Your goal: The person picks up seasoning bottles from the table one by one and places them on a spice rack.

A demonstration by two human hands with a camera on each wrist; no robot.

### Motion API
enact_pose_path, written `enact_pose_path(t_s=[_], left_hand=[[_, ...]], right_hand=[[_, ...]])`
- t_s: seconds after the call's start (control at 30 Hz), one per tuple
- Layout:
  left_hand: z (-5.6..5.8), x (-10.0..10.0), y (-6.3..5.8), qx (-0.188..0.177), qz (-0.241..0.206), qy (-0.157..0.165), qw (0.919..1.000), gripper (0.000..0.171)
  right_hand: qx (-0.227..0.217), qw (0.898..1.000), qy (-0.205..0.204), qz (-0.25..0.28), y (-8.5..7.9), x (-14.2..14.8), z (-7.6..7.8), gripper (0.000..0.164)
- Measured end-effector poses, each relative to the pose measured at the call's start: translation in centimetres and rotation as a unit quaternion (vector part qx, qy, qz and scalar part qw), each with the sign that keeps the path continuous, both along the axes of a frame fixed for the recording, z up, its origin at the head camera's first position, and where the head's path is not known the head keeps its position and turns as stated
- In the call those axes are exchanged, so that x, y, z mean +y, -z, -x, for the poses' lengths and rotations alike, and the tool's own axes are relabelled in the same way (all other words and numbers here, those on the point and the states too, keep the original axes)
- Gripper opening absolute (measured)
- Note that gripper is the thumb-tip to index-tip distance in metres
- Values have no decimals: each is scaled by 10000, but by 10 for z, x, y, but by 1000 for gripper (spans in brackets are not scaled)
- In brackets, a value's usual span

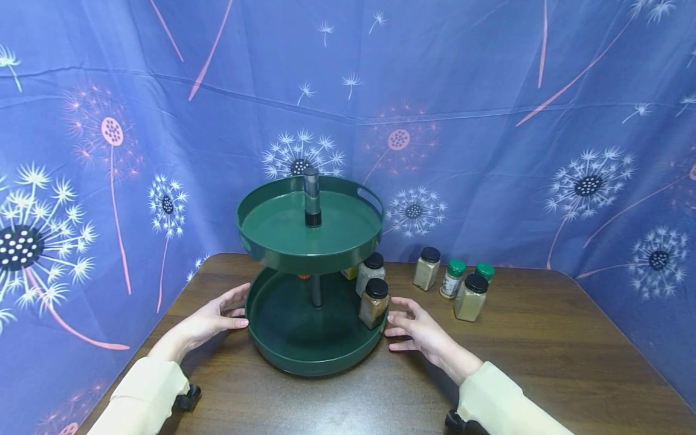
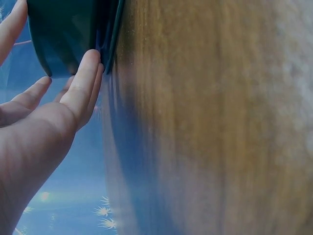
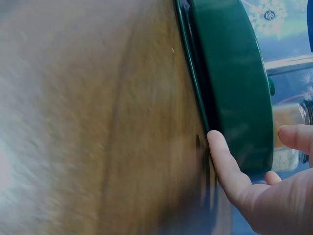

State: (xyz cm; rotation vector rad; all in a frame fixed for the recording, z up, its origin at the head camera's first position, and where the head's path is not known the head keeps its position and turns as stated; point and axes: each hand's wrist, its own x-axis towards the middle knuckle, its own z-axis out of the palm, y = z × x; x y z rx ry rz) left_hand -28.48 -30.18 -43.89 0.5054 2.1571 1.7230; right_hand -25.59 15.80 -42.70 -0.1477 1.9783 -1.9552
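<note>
A dark green two-tier round rack point(image 1: 321, 367) stands on the table, its trays joined by a central metal post point(image 1: 312, 196). At the lower tray's left side is my left hand point(image 1: 212, 317), fingers loosely extended with fingertips at its outer wall point(image 2: 63, 29). My right hand point(image 1: 423, 334) is at the opposite side, one finger point(image 3: 222, 159) at the tray's bottom edge. Near that hand, a black-lidded jar of brown spice point(image 1: 374, 307) stands in the lower tray. Behind it is another black-lidded jar point(image 1: 365, 279), with a yellowish item point(image 1: 350, 273) partly hidden under the bare upper tray point(image 1: 272, 232).
Right of the rack, on the wooden table point(image 1: 544, 356), stand two black-lidded jars, a farther one point(image 1: 426, 273) and a nearer one point(image 1: 470, 302). Between them is a green-capped bottle point(image 1: 451, 283); another green cap point(image 1: 485, 270) shows behind. A blue dandelion-print cloth point(image 1: 478, 121) hangs behind.
</note>
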Motion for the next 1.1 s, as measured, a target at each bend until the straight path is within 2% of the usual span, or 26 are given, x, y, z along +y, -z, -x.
enact_pose_path(t_s=[0.27,0.47,0.87,1.1], left_hand=[[-1,0,1,48,54,-34,10000,90],[-1,0,1,54,53,-57,10000,89],[-1,0,2,216,-71,49,9997,86],[-1,0,3,135,-114,78,9998,88]], right_hand=[[-30,9999,91,130,1,-8,-14,63],[-107,9993,295,220,4,-15,-19,64],[-52,9979,482,427,5,-23,-22,68],[-75,9977,462,498,6,-24,-20,67]])
